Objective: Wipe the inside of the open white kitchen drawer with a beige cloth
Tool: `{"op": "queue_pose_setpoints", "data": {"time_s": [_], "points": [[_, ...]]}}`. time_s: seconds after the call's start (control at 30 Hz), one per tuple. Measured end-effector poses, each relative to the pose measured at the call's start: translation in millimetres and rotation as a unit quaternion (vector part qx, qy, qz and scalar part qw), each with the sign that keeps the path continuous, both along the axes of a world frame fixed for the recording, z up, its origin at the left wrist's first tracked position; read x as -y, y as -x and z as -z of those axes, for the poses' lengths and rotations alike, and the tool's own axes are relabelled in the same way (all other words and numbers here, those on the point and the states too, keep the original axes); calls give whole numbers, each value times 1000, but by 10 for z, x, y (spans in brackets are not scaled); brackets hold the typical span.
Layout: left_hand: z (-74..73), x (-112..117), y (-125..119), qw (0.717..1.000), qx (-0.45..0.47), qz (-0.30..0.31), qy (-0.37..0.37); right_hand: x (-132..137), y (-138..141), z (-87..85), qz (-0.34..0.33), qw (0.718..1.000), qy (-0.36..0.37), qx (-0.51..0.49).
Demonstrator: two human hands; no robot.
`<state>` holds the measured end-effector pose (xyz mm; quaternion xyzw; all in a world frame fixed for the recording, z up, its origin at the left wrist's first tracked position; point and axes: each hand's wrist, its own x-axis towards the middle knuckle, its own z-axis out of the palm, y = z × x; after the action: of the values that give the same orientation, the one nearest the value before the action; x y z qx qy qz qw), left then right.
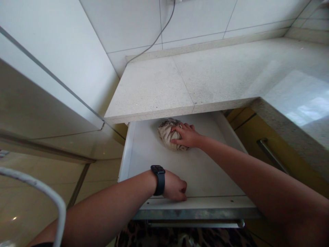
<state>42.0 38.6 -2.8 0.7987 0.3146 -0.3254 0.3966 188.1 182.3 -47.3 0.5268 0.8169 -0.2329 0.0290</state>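
Observation:
Inside the pulled-out white drawer [205, 171], a crumpled beige cloth [166, 134] lies bunched toward the back. My right hand [187, 134] reaches in from the right and grips it, with the fingers over its right side. My left hand [174, 186], below a dark wristwatch [158, 180], is closed with curled fingers just inside the drawer's front wall. Nothing shows in the left hand, and its palm side is hidden.
A pale stone countertop [154, 89] overhangs the drawer's back and turns toward me on the right. A grey cable [164, 29] hangs down the tiled wall. White cabinet panels [59, 44] stand at left. A curved white bar [55, 195] is close by at lower left.

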Motion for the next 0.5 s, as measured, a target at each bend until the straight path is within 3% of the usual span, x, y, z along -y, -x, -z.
{"op": "queue_pose_setpoints", "data": {"time_s": [0.5], "points": [[17,-15,-9,1000,3,-16,17,29,10,102,-22,999,-26,-24]]}}
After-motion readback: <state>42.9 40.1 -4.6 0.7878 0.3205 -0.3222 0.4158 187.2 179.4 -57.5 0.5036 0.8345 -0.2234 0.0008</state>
